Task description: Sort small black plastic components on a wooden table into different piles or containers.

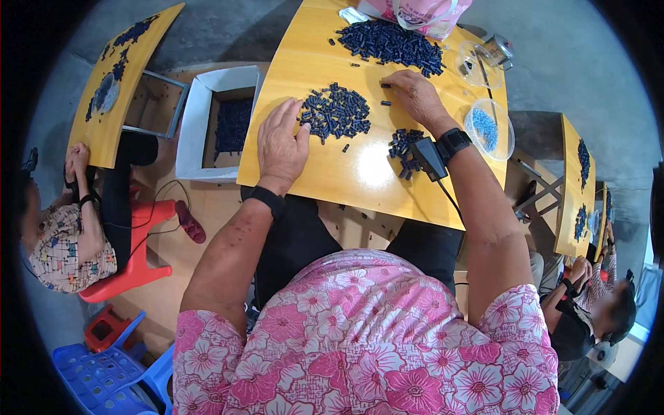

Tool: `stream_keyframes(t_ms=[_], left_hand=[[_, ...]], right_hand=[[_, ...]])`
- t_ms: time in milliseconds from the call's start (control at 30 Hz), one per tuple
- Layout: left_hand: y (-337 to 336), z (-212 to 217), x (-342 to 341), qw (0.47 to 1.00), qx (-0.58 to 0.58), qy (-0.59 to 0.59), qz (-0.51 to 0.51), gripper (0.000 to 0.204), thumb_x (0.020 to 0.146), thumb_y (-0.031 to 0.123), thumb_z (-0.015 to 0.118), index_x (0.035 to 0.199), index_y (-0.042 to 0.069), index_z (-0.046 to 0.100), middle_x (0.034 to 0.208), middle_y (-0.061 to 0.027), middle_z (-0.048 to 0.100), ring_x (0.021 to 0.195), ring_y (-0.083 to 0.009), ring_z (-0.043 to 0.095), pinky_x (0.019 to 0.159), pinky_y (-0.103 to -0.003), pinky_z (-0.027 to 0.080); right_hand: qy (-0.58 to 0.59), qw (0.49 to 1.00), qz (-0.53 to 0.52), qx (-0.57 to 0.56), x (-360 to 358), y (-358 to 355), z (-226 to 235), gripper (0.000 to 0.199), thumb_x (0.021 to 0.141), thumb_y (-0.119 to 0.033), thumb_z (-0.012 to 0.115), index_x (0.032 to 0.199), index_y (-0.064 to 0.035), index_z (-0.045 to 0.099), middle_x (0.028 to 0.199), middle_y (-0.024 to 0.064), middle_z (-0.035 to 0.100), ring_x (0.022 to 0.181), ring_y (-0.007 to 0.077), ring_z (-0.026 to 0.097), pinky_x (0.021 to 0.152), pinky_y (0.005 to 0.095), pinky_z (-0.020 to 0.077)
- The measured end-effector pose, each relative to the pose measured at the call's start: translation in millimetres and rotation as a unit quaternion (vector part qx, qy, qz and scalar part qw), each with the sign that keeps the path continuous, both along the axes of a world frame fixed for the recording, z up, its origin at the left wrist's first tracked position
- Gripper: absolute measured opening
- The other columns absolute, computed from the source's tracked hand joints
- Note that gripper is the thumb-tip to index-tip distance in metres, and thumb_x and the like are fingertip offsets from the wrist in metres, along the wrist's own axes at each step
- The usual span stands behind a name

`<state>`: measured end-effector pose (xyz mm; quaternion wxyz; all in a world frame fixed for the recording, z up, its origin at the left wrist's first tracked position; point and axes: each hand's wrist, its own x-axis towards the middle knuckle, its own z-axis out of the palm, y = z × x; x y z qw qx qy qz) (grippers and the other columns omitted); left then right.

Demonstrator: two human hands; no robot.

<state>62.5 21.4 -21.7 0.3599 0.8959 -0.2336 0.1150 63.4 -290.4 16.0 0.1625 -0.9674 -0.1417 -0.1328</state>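
Worktop: yellow wood-toned board across your lap, edges bowed by the lens.

Left hand: lies flat, palm down, fingers together and stretched out, grip released and holding nothing; thumb side just beside the middle pile; black band at the wrist.

Right hand: palm down, fingers curled toward the worktop, fingertips pinched on one small dark piece at the near edge of the far pile; whether the piece is lifted or only touched you cannot tell; black watch on the wrist, with a black box-shaped unit and cable beside it.

Middle pile: small dark blue cylindrical pieces, loose, between your two hands; a few strays around it.

Far pile: larger heap of the same pieces, at the far end of the worktop, touching a pink-and-white plastic bag.

Small pile: same pieces, under your right wrist, partly hidden by the black unit.

Clear bowl: at the right edge, holding light blue pieces; a second clear bowl stands beyond it, near a small metal can.

White box: on the floor to your left, dark blue pieces inside.

Other people: one seated at left on a red stool, one at lower right, each at a similar yellow board with dark pieces.
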Motion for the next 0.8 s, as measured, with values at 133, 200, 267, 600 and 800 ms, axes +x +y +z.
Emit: stream_keyframes(t_ms=[133,200,267,600,800], left_hand=[[0.8,-1.3,0.3,1.000,-0.003,-0.007,-0.002,0.048,0.085,0.017,0.063,0.132,0.008,0.056,0.135,-0.0145,0.056,0.127,-0.0325,0.048,0.110,-0.043,0.034],[0.3,-0.7,0.5,1.000,-0.002,-0.012,-0.005,0.047,0.086,0.016,0.063,0.131,0.008,0.056,0.135,-0.0154,0.056,0.127,-0.0335,0.049,0.109,-0.043,0.035],[0.2,0.8,0.4,1.000,0.002,-0.019,-0.006,0.044,0.088,0.016,0.062,0.130,0.006,0.057,0.134,-0.0169,0.057,0.125,-0.0354,0.050,0.107,-0.043,0.037],[-0.4,-0.4,0.4,1.000,0.009,-0.016,-0.002,0.044,0.088,0.016,0.062,0.131,0.007,0.057,0.135,-0.0164,0.057,0.126,-0.0347,0.050,0.108,-0.043,0.036],[-0.3,-1.2,0.9,1.000,0.010,-0.010,-0.003,0.044,0.088,0.016,0.062,0.131,0.007,0.057,0.135,-0.0164,0.056,0.126,-0.0348,0.050,0.109,-0.043,0.036]], right_hand=[[0.090,0.996,0.013,0.021,-7.4,2.2,8.5,0.023,0.086,-0.009,0.066,0.108,-0.0077,0.071,0.111,0.0105,0.066,0.106,0.0299,0.061,0.095,0.0374,0.0495],[0.111,0.993,0.007,0.051,-12.2,4.1,9.6,0.024,0.084,-0.005,0.066,0.107,-0.0075,0.072,0.110,0.0098,0.065,0.105,0.0287,0.062,0.094,0.0365,0.0501],[0.129,0.989,0.007,0.070,-16.4,7.5,10.6,0.025,0.082,-0.002,0.067,0.106,-0.0073,0.072,0.109,0.0094,0.066,0.104,0.0275,0.062,0.093,0.0352,0.0507],[0.185,0.976,0.031,0.107,-37.3,3.6,7.9,0.023,0.077,0.008,0.065,0.091,-0.0064,0.075,0.089,0.0068,0.069,0.090,0.0238,0.065,0.086,0.0312,0.0521],[0.199,0.974,0.022,0.106,-42.1,1.6,12.7,0.020,0.078,0.004,0.067,0.092,-0.0075,0.076,0.090,0.0072,0.069,0.090,0.0241,0.065,0.086,0.0321,0.0518]])
